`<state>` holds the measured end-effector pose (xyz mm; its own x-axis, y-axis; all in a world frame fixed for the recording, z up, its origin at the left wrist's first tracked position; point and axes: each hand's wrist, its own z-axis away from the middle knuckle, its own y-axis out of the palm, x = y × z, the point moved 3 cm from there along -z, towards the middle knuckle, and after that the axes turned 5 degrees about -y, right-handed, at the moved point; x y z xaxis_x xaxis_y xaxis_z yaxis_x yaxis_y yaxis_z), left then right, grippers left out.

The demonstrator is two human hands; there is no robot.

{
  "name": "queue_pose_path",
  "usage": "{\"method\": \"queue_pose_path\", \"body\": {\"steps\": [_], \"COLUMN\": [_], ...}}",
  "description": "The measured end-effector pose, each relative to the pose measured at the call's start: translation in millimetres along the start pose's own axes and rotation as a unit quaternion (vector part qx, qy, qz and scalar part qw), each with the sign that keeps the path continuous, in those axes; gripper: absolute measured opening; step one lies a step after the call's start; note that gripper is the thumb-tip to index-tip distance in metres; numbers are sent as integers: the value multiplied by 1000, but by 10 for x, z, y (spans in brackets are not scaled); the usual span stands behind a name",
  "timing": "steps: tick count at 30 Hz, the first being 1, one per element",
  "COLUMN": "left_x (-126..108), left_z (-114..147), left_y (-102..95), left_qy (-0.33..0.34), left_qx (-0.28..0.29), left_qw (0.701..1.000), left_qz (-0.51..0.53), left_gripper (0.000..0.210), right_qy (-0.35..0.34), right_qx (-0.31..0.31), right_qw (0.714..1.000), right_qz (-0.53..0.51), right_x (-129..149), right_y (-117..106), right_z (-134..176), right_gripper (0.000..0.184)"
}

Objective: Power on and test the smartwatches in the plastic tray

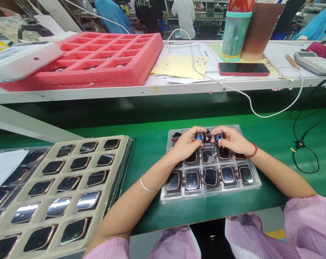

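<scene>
My left hand (190,143) is closed around a smartwatch body (200,136) whose small screen is lit. A second lit smartwatch body (219,136) is gripped in my right hand (231,139), thumb at its lower edge. Both are held side by side above the far rows of a clear plastic tray (211,194). In the tray's pockets lie several dark-screened watch bodies (192,180) with gold-coloured rims. My hands and forearms hide part of the far rows.
At left, a cream tray (50,192) holds several more watch bodies. On the shelf above stand a red foam tray (141,68), a phone (244,69), a teal cup (236,36) and a calculator (315,63). A white cable (249,99) droops over the shelf edge; black cables (300,144) lie right.
</scene>
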<state>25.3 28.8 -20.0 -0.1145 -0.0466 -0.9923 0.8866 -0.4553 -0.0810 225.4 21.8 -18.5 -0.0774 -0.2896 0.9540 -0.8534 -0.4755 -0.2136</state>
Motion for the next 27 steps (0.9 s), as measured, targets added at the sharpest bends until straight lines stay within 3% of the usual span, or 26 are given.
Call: {"method": "queue_pose_path", "body": {"steps": [4,8,12,15,19,22,27], "left_x": [0,-19,-10,7,-4,-1,3], "left_z": [-4,8,7,4,9,10,4], "left_y": [7,2,-7,-15,-16,-15,-23], "left_qy": [11,21,2,-18,9,8,1], "left_qx": [8,7,8,2,-1,5,-7], "left_qw": [1000,1000,1000,999,999,999,1000], "left_qz": [15,19,28,36,45,36,29], "left_gripper": [25,35,27,32,45,34,31], "right_qy": [39,4,35,52,28,40,54], "right_qx": [12,19,12,-5,-7,-9,-18], "right_qw": [999,1000,999,998,999,999,998], "right_qz": [-10,-10,-19,-39,-21,-23,-42], "right_x": [-18,-6,-54,-73,-45,-45,-56], "right_y": [-3,1,-18,-33,-17,-12,-27], "right_z": [4,-1,6,7,2,6,4], "right_gripper": [34,41,26,30,36,26,27]}}
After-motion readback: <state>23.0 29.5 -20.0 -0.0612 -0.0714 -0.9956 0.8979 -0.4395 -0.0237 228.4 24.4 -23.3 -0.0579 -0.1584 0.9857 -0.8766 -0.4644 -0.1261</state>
